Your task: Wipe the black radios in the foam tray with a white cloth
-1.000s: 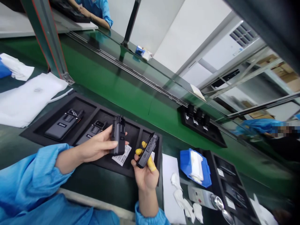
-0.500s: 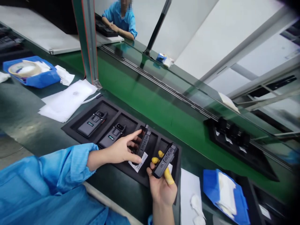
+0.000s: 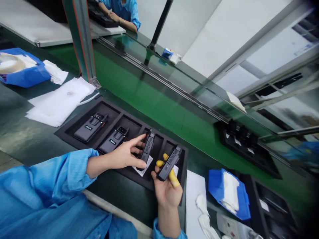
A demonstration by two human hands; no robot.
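Black devices (image 3: 147, 150) (image 3: 169, 163) sit gripped in left hand (image 3: 124, 155) and right hand (image 3: 167, 190).

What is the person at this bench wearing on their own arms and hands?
Both arms are in loose, bright blue smock sleeves gathered at the cuff. The left hand is bare, with no glove or finger cots visible. The right hand wears yellow finger cots on at least three fingertips; the rest is bare. No watch, wrist strap or cable shows.

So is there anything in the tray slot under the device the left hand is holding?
Yes. A white label slip lies on the floor of that slot in the black tray, just under the device the left hand holds on edge. Nothing else shows there.
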